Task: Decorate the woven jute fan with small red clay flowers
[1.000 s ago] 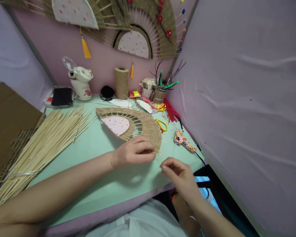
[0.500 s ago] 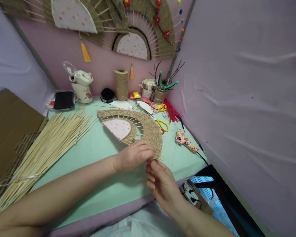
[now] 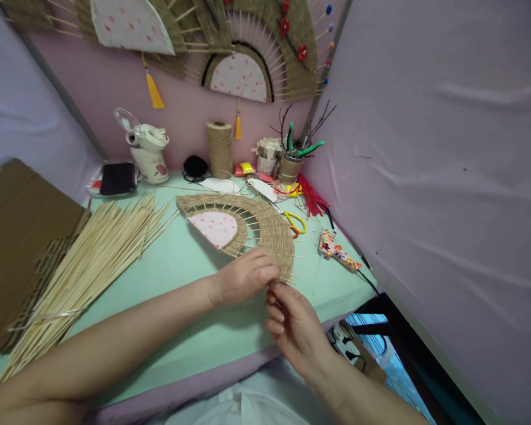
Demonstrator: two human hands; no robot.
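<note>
A half-round fan point(image 3: 277, 236) of woven twine on thin sticks lies tilted over the table, with a pink dotted half-circle point(image 3: 215, 228) at its inner part. My left hand point(image 3: 246, 275) is closed on the fan's near end, its fingers curled over the woven edge. Just to the right, my right hand point(image 3: 294, 321) pinches at the same corner, thumb and forefinger together. Whatever is between those fingertips, perhaps twine, is too small to make out. Short stick ends stick out past the fan's right rim.
A bundle of thin sticks point(image 3: 92, 254) and cardboard point(image 3: 26, 230) lie left. Yellow-handled scissors point(image 3: 295, 222) and a flowered glue gun point(image 3: 338, 251) with a cord lie right. Behind stand a twine spool point(image 3: 220, 150), a white jug point(image 3: 150, 156) and a tin point(image 3: 289, 170) with green-handled pliers.
Both hands stay at the fan's near corner, with the right fingers shifted only slightly. The whole view has moved a little.
</note>
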